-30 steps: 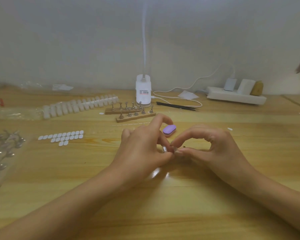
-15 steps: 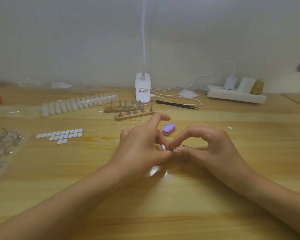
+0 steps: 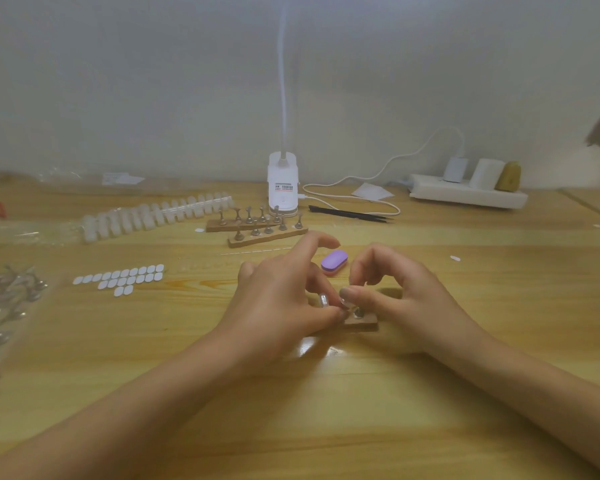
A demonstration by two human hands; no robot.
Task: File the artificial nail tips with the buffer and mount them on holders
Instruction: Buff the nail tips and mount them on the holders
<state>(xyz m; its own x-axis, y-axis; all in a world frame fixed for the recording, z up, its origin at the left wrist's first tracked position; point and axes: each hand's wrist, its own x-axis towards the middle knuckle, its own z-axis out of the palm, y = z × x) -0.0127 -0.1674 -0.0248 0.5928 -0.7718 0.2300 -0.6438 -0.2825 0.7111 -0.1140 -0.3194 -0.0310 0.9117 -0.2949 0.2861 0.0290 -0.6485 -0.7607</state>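
My left hand [image 3: 284, 299] and my right hand [image 3: 395, 299] meet fingertip to fingertip over a small wooden holder strip [image 3: 362, 322] lying on the table. Between thumb and fingers my left hand pinches a clear nail tip [image 3: 323, 300]. The right thumb and forefinger pinch at a metal holder [image 3: 358, 311] standing on that strip. Just behind the hands lies the purple buffer [image 3: 334, 261]. Two more wooden strips with metal holders [image 3: 257, 226] stand further back.
A row of clear nail tips [image 3: 153, 216] lies at the back left, white adhesive tabs [image 3: 118, 278] sit to the left, and loose metal holders in plastic [image 3: 4, 299] are at the left edge. A white lamp base [image 3: 282, 185], black tweezers [image 3: 350, 213] and a power strip [image 3: 465, 194] line the back.
The hands have stayed together at the same spot. The right fingers have shifted a little, and the wooden strip under them now shows.
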